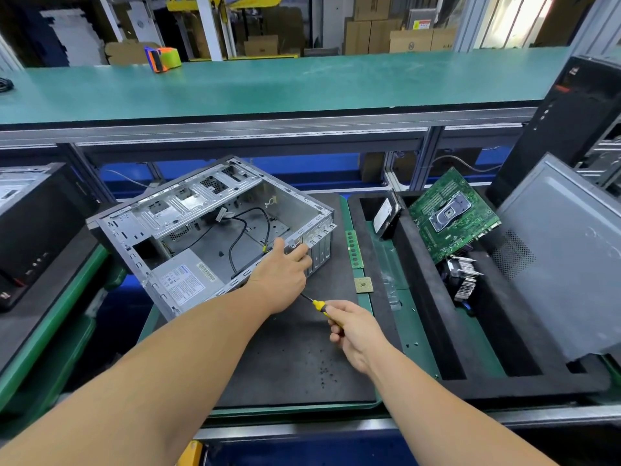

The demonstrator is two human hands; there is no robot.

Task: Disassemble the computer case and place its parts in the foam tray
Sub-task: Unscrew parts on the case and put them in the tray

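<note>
- Left hand [280, 270]: gripped the rear edge of the computer case [215, 227];
- Right hand [353, 327]: fingers curled round a yellow-handled screwdriver [321, 306], beside the foam tray [420, 290].

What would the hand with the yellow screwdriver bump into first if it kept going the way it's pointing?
Probably the left hand. The right hand aims its screwdriver up and left, and the tip disappears under that wrist. Just beyond sits the computer case. Depth is hard to judge here.

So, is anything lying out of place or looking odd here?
Yes. The memory stick and the CPU chip lie loose on the black mat, outside the foam tray. Small dark specks, perhaps screws, are scattered near the right hand.
</note>
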